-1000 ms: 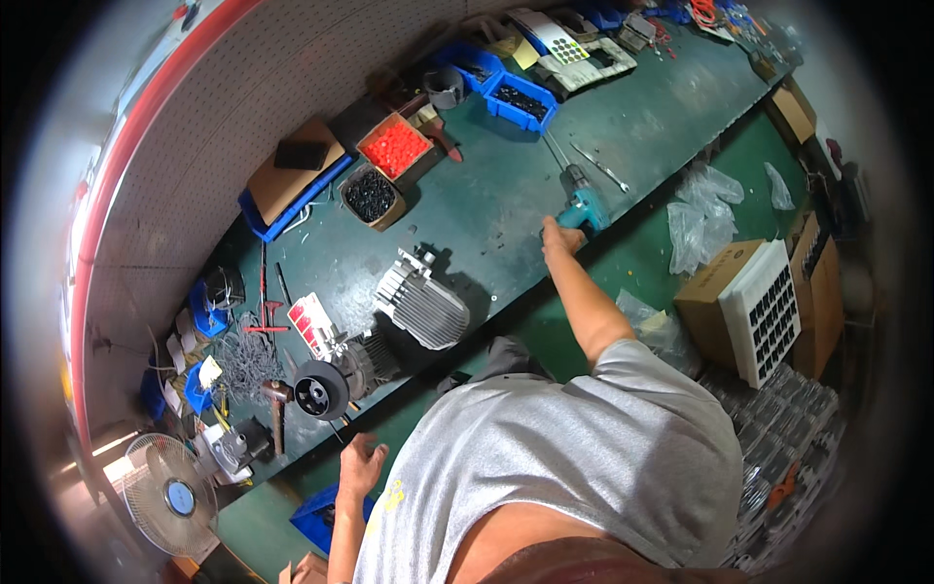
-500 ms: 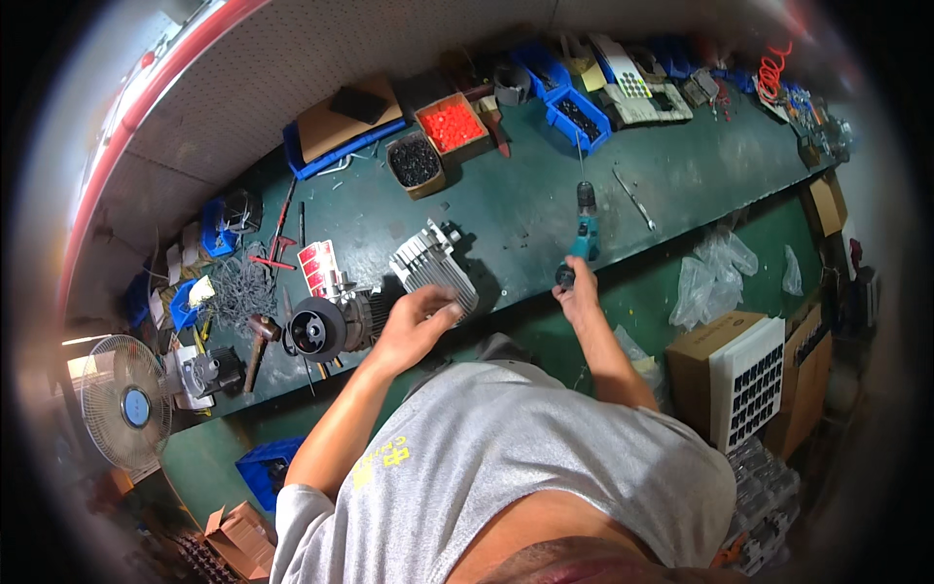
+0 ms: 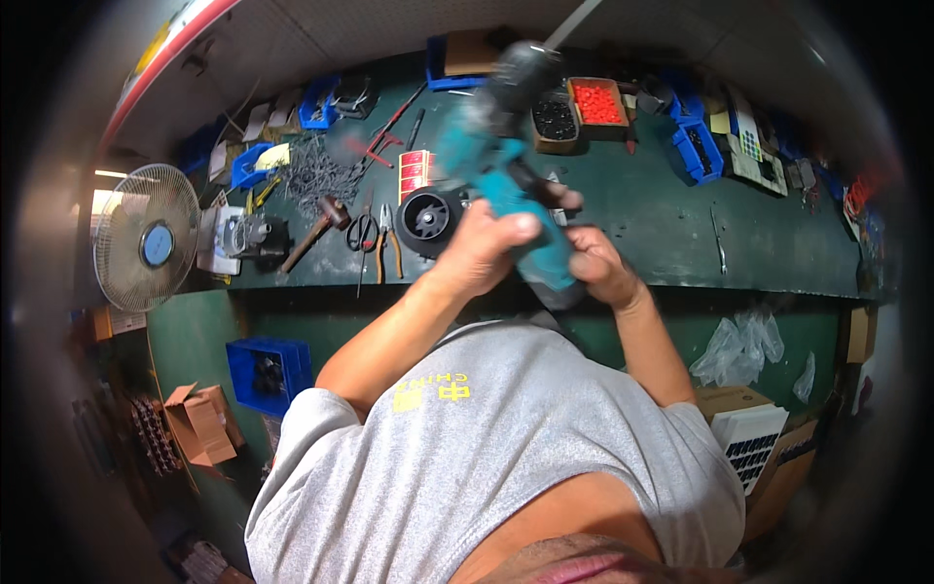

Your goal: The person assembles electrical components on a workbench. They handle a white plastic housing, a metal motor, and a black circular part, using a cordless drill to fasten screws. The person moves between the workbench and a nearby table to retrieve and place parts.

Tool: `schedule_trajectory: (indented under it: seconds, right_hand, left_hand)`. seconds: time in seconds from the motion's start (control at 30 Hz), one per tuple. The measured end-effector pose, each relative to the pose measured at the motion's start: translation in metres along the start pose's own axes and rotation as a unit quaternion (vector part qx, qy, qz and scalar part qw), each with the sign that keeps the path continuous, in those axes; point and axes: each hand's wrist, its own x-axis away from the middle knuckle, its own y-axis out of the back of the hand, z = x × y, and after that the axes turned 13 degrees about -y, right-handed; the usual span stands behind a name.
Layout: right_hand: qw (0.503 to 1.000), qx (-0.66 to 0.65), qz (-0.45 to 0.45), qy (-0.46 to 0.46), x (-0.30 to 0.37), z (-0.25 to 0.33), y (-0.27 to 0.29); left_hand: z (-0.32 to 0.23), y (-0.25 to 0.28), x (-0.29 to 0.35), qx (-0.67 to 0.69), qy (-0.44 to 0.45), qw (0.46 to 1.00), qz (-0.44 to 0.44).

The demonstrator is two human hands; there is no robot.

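A teal and black cordless drill (image 3: pixel 541 247) is raised in front of me, tilted with its chuck up and its long bit toward the top edge; it is partly blurred. My left hand (image 3: pixel 484 245) is closed round the handle. At the battery end, my right hand (image 3: pixel 608 271) grips the drill with curled fingers. Behind the drill on the bench, a black fan wheel (image 3: pixel 426 222) shows at the end of a motor. The drill and my hands hide most of the motor and the finned metal housing.
On the green bench (image 3: pixel 662 219) lie a hammer (image 3: pixel 316 234), scissors (image 3: pixel 363 232), pliers (image 3: pixel 388 243) and a wire heap (image 3: pixel 316 173). A box of red caps (image 3: pixel 597 102) and a blue bin (image 3: pixel 695 152) stand at the back. A fan (image 3: pixel 146 237) stands at left.
My right hand has lifted the drill from above the bench up toward me and leftward. My left hand has left the finned housing and closed on the drill. The view has turned left.
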Motion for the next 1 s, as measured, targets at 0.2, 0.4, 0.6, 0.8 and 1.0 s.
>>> schedule_trajectory:
  seconds: [0.2,0.4,0.6,0.8,1.0]
  right_hand:
    - [0.923,0.304,-0.224,0.078,-0.101,-0.005,-0.024]
    - [0.908,0.350,-0.229,-0.003,-0.158,-0.021,-0.041]
    - [0.925,0.272,-0.263,0.024,-0.172,-0.036,-0.031]
    - [0.934,0.190,-0.301,0.046,-0.128,0.017,-0.052]
    - [0.909,0.021,-0.390,0.142,-0.058,0.036,0.041]
  left_hand:
    - [-0.081,0.108,0.067,-0.211,-0.223,0.942,-0.133]
    - [-0.100,0.172,0.153,-0.317,-0.190,0.888,-0.274]
    - [-0.060,0.203,0.190,-0.364,-0.148,0.861,-0.325]
    - [-0.056,0.194,0.192,-0.368,-0.138,0.864,-0.314]
    - [-0.069,0.203,0.205,-0.427,-0.088,0.857,-0.275]
